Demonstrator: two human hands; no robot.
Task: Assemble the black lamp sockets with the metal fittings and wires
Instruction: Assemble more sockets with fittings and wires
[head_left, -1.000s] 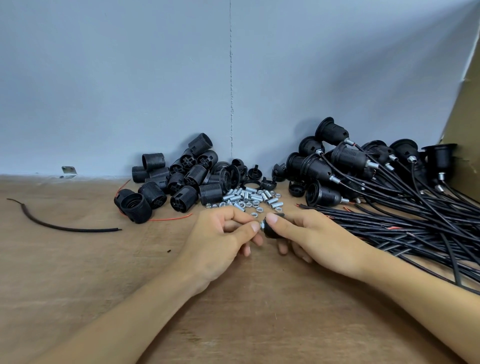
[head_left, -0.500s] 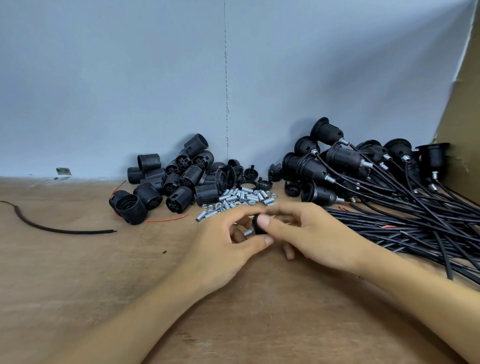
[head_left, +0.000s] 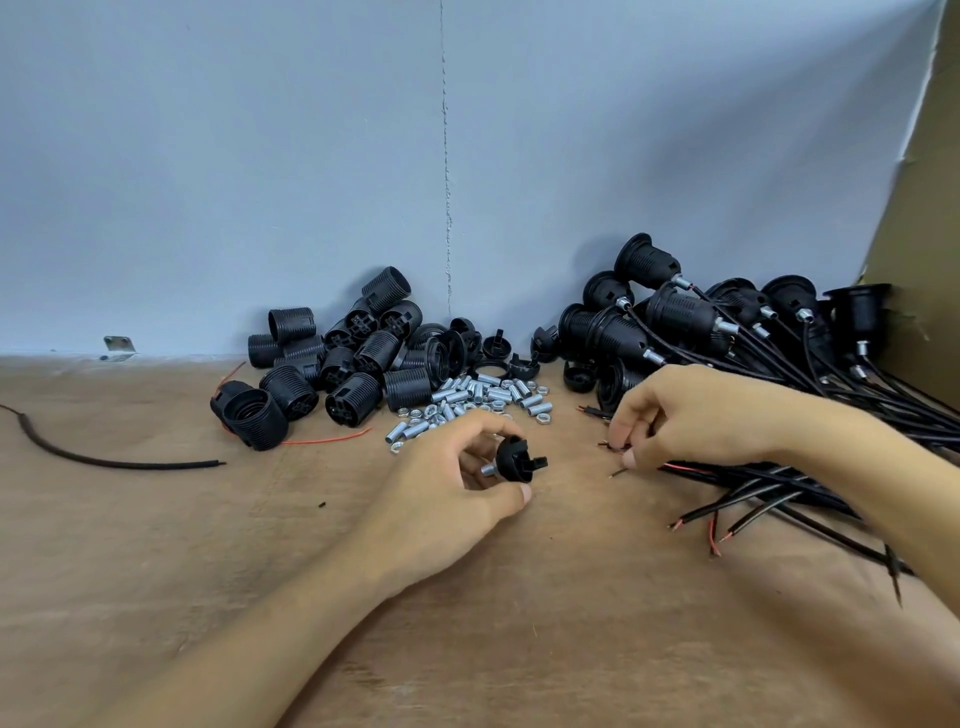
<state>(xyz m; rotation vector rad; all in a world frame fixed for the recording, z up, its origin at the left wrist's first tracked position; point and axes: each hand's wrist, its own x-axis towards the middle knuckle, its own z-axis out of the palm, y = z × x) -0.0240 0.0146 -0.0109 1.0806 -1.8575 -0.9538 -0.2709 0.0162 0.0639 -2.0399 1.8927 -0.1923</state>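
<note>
Cap (head_left: 515, 458) with fitting (head_left: 488, 471) is pinched in the left grip (head_left: 447, 488), while a wire (head_left: 604, 445) is pinched in the right grip (head_left: 685, 421), near the cap but apart.

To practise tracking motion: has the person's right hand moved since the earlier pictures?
Yes. The right hand has shifted right, away from the heap of small silver metal fittings, to the stripped ends of the black wires.

The left hand (head_left: 447, 499) holds a black socket cap (head_left: 514, 460) with its metal fitting (head_left: 488, 470); the right hand (head_left: 691, 415) pinches wire ends (head_left: 618, 447).
</note>
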